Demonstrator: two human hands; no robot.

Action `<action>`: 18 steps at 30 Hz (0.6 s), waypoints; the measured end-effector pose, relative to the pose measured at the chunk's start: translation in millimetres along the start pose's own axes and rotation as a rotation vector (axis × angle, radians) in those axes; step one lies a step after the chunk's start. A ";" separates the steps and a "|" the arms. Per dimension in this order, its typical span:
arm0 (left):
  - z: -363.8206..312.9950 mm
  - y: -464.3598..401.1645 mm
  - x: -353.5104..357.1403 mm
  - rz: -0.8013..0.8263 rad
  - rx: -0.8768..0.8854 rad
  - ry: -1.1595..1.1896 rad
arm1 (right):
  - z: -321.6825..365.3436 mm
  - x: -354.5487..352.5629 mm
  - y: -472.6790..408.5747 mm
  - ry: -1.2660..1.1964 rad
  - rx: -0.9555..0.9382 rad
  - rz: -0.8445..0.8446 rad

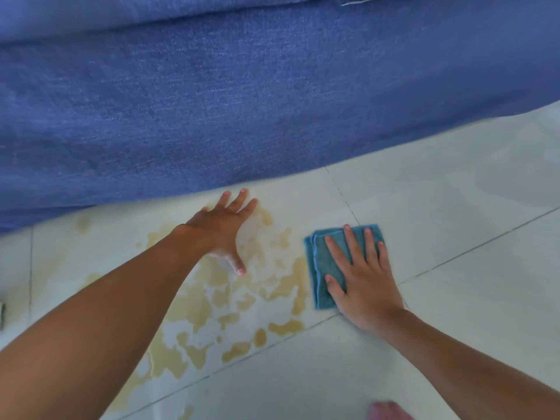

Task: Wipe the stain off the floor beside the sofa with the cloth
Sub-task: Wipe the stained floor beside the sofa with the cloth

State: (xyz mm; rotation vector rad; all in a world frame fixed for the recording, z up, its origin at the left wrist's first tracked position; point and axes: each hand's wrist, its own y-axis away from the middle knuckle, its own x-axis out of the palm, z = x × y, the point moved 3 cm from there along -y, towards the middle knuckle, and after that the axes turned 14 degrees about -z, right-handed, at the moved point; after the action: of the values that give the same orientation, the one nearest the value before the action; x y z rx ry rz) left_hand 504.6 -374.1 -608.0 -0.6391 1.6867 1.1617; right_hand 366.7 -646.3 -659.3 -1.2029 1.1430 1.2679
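Note:
A patchy yellow-brown stain [212,310] spreads over the white tiled floor [454,237] just in front of the blue sofa [242,101]. A folded blue cloth [321,268] lies flat on the tile at the stain's right edge. My right hand [360,277] rests on the cloth with fingers spread, palm pressing down and covering its right half. My left hand [224,228] is open with fingers apart, over the stain's upper part, fingertips close to the sofa's base. I cannot tell whether it touches the floor.
The sofa fills the whole upper half of the view and its lower edge bounds the floor. Tile joints run diagonally across the floor. A small grey object [2,315] shows at the left edge. A foot [388,412] is at the bottom edge.

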 end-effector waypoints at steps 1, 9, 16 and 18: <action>-1.9 0.5 0.0 0.007 -0.006 0.003 | -8.9 -3.2 -3.0 0.012 0.071 0.019; -2.4 0.3 -1.1 -0.001 -0.011 0.008 | 21.8 -1.1 -0.6 -0.034 -0.137 0.031; 2.1 4.7 5.1 -0.040 -0.014 0.045 | 31.5 -4.1 50.7 -0.038 -0.106 -0.001; 3.4 2.3 4.1 -0.039 -0.009 0.042 | 21.3 -3.4 24.2 -0.049 -0.176 0.009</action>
State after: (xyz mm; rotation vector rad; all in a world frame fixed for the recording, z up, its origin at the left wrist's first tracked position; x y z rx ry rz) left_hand 502.5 -369.7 -611.1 -0.7033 1.6974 1.1354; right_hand 341.5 -626.3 -654.7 -1.2890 1.0189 1.4210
